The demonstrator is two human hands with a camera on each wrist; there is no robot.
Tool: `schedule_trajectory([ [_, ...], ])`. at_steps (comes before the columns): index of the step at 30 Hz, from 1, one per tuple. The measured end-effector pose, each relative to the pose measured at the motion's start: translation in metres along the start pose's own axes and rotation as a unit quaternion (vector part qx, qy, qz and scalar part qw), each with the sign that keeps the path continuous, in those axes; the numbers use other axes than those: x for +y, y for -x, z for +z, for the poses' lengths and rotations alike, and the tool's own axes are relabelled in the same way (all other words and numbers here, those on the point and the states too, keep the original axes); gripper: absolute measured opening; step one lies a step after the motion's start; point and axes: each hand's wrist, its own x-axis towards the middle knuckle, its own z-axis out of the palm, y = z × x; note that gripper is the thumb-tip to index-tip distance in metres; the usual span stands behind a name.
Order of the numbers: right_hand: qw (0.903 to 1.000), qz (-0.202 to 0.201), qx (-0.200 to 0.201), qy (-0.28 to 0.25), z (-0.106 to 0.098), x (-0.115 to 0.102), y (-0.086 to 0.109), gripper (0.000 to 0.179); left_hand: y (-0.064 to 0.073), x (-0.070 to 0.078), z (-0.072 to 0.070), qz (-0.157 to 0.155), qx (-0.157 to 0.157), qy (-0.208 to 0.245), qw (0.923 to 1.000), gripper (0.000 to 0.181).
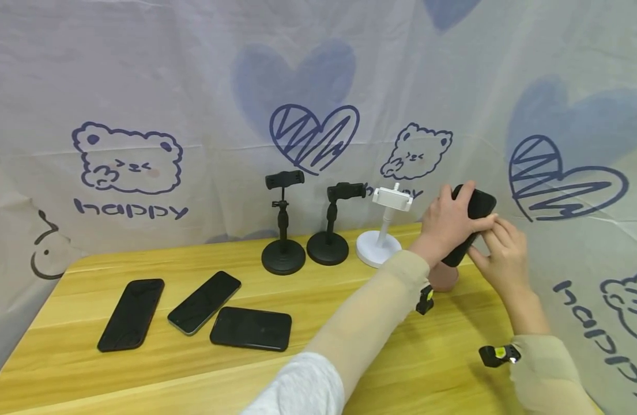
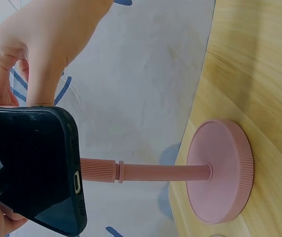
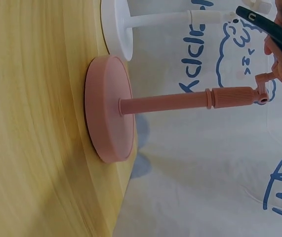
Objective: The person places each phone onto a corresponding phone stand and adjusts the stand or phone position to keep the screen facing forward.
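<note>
A black smartphone (image 1: 481,203) is tilted at the top of a pink phone stand (image 2: 168,173). My left hand (image 1: 447,218) grips it from the left, fingers over its upper edge and thumb reaching across to the right. On the opposite side my right hand (image 1: 507,259) pinches the phone's right edge, its fingertips close to the left thumb. The pink stand's jointed neck (image 3: 261,94) shows just below the hands in the right wrist view; its clamp is hidden behind phone and fingers. The round pink base (image 3: 108,108) stands on the table.
Left of the pink stand are a white phone stand (image 1: 379,249) and two black ones (image 1: 283,257) (image 1: 328,248). Three dark phones (image 1: 131,314) (image 1: 204,302) (image 1: 251,328) lie on the wooden table (image 1: 157,380). A printed curtain (image 1: 209,86) hangs behind.
</note>
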Motion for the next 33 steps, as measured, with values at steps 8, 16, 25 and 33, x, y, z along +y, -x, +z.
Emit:
schedule_trajectory([
  [8,0.9999,-0.015,0.008,-0.004,-0.0012,0.001,-0.0019,0.041,0.0002,-0.0027,0.0014,0.017,0.012,-0.023,0.9995,0.078],
  [16,0.9998,-0.017,-0.005,-0.004,-0.003,0.0017,-0.0019,0.037,0.0,-0.0047,0.0017,0.031,0.025,-0.034,0.9986,0.078],
  [25,0.9995,-0.025,0.007,-0.016,-0.0043,0.0009,-0.0023,0.049,-0.001,-0.0066,0.0035,0.039,0.031,-0.058,0.997,0.078],
  [33,0.9998,-0.003,-0.008,-0.016,-0.0026,-0.0042,-0.0001,0.049,-0.0014,-0.0096,0.0061,0.036,0.045,-0.081,0.995,0.077],
])
